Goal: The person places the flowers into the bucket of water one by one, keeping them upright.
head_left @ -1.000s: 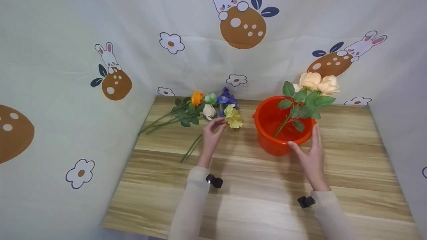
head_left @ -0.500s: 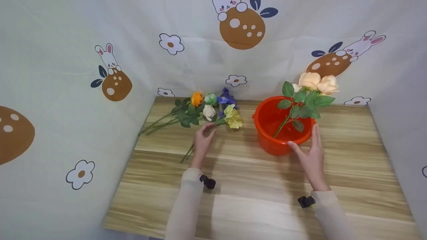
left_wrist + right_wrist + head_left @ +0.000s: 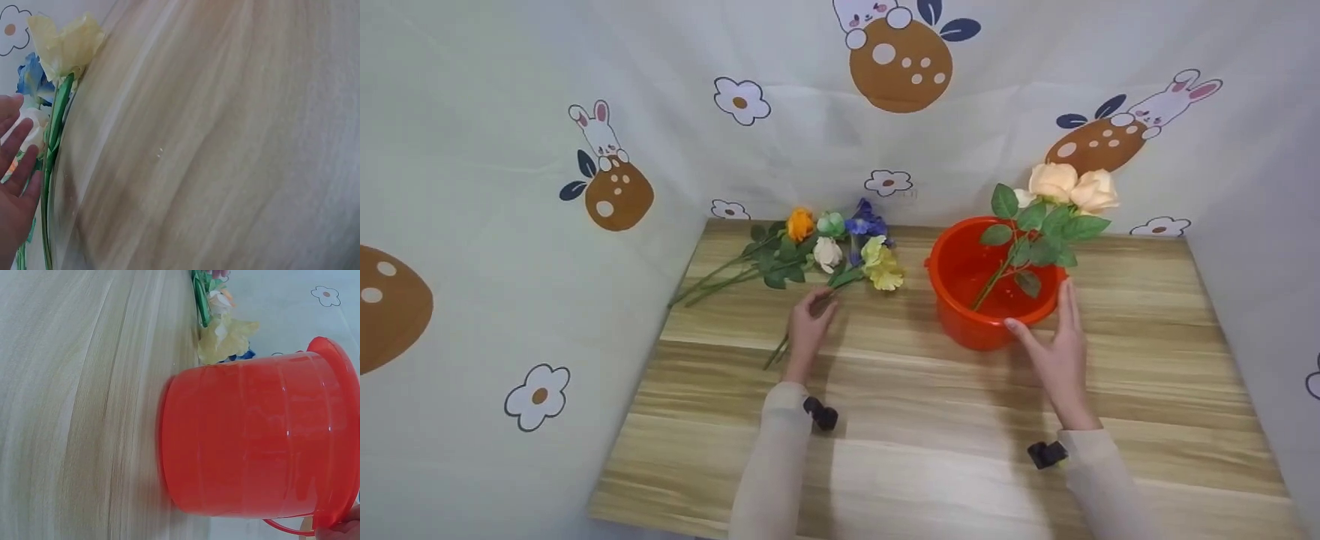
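My left hand point(image 3: 810, 326) is at the green stem of a yellow flower point(image 3: 881, 262) lying on the table. In the left wrist view, its fingers point(image 3: 23, 171) are spread and loosely bent beside the stem point(image 3: 48, 191), not closed round it. My right hand point(image 3: 1063, 367) rests against the near right side of a red bucket point(image 3: 975, 330), thumb at the front rim and fingers straight along the side. The bucket stands upright. Inside it leans a stem with green leaves and peach roses point(image 3: 1054, 182), its blooms above the far right rim.
Left of the bucket lie a blue flower point(image 3: 866, 221), a white rose point(image 3: 828, 253), a pale green bloom point(image 3: 831, 223) and an orange flower point(image 3: 799, 223), with stems pointing left. A printed cloth point(image 3: 810, 150) hangs behind the wooden table point(image 3: 930, 465).
My left hand has drawn back from the yellow bloom, down and left along its stem. The right hand, the bucket and the flowers have stayed in place.
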The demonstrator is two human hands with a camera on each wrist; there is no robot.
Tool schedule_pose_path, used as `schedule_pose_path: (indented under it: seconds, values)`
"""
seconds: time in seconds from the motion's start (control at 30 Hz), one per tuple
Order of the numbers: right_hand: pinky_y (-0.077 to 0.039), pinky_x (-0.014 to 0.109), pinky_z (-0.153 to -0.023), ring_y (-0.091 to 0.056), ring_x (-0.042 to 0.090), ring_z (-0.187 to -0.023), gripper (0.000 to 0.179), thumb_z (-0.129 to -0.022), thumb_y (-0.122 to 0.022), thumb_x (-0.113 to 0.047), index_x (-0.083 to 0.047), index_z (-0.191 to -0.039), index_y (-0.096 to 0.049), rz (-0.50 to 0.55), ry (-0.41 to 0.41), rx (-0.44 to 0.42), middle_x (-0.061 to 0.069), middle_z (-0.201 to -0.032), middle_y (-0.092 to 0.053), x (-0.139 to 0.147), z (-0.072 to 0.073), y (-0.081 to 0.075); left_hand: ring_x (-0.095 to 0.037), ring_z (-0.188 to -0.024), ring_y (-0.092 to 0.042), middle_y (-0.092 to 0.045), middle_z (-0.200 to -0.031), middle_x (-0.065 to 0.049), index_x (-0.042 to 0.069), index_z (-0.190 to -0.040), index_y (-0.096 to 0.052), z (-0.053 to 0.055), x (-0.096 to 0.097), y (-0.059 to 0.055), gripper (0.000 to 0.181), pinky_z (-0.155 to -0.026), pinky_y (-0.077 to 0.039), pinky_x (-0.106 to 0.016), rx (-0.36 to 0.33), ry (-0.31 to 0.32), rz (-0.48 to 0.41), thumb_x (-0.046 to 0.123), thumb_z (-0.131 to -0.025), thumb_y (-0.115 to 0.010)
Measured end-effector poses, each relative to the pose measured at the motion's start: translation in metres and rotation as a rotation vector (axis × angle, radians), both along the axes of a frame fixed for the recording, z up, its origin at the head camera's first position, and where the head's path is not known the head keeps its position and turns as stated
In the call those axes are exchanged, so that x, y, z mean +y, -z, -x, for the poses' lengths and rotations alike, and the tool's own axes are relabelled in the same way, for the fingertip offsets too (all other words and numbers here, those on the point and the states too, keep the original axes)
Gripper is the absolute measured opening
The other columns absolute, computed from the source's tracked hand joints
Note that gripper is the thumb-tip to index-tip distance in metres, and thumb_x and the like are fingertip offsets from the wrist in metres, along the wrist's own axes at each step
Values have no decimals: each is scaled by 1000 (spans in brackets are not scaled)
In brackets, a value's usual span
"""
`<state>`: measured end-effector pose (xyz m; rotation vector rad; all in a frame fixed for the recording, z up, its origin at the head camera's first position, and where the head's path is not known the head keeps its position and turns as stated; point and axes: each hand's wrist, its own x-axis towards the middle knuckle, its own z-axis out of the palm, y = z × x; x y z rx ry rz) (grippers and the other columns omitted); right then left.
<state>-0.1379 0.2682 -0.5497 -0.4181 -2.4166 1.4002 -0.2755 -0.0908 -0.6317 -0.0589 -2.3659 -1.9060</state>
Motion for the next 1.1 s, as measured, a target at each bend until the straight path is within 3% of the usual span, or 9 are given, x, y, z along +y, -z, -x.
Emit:
schedule_pose_path:
  seconds: [0.23,0.47,0.77,1.1]
  values:
    - [-17,53,-126,-13,27,-156,103,-84,-79,-42,-21,-161,-14,1,-4,29,4,-169,-11,0,-1,0,-33,-117,-64,-69,-123,-19,1,-124,-66,0,-4,2,31,-103,-51,-42,-104,0,97,5,-94,-66]
    - [-18,52,-126,-15,26,-156,102,-84,-79,-40,-24,-161,-14,9,-1,39,0,-169,-11,0,-1,-1,-29,-110,-68,-72,-118,-15,4,-122,-68,1,-5,-5,28,-95,-56,-40,-144,19,189,8,-95,-67]
    - [-17,51,-126,-13,25,-156,103,-84,-79,-41,-25,-161,-13,15,-5,17,-4,-169,-9,-1,-1,-2,-26,-106,-69,-74,-112,-14,5,-116,-72,2,-3,-7,23,-90,-58,-34,-215,38,253,10,-94,-68]
    - [-17,51,-126,-14,27,-156,103,-84,-81,-35,-19,-161,-15,-1,3,26,4,-169,-11,0,0,-1,-20,-101,-68,-76,-106,-7,12,-107,-77,2,3,-16,16,-87,-55,-32,-302,88,323,11,-93,-69]
